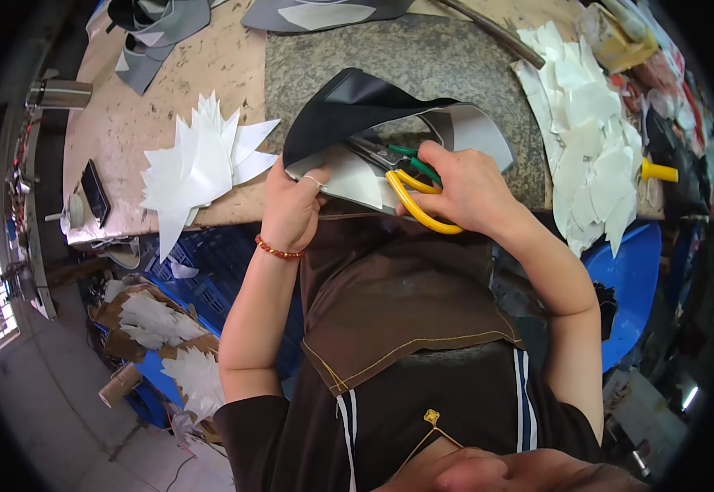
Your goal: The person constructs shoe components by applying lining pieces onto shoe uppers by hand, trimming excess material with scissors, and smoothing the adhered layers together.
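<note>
Head view: the left hand (291, 201) pinches the piece (336, 107) by its pale underside and the right hand (472, 189) grasps the scissors (400, 190), blades near the left thumb, so a slip could nick thumb or piece, which sits over the slab's (480, 57) near edge.

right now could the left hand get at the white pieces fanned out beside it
Probably yes: the white pieces lie beside the left hand with nothing visible between, but it is holding the black and grey piece, so it would likely have to let go first.
</note>
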Demonstrator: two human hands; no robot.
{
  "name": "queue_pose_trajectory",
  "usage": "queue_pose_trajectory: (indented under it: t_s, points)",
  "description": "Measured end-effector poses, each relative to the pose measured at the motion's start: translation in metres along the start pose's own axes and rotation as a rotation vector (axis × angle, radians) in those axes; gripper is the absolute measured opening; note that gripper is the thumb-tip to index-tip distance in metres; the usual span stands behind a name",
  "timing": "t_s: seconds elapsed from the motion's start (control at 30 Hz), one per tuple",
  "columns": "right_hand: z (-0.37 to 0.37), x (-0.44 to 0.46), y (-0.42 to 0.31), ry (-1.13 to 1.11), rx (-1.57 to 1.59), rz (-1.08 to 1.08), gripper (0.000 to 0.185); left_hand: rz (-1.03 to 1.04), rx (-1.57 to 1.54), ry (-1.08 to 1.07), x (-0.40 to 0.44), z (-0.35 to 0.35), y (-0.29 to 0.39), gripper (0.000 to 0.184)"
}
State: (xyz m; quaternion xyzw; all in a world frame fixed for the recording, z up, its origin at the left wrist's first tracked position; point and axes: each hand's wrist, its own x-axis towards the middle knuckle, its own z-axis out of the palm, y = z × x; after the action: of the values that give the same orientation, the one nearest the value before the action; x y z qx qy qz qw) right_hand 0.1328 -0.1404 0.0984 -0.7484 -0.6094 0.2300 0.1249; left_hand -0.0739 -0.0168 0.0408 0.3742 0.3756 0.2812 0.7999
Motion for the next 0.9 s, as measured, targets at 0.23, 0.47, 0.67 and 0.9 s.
queue_pose_trajectory:
  t_s: [0.23,0.47,0.67,0.9]
  points:
    - [-0.059,-0.034,0.043,-0.312,0.376,-0.567,0.054,0.563,0.598,0.048,0.007,-0.018,0.017,0.063]
    - [-0.138,0.046,0.182,0.37,-0.219,0.324,0.052,0.982,1.054,0.144,-0.018,0.015,0.029,0.089]
    - [-0.157,0.125,0.259,0.519,-0.231,0.263,0.047,1.309,1.78,-0.254,-0.024,0.019,0.038,0.071]
    - [-0.16,-0.022,0.19,0.226,-0.356,0.503,0.024,1.241,1.523,-0.277,-0.036,0.03,0.05,0.025]
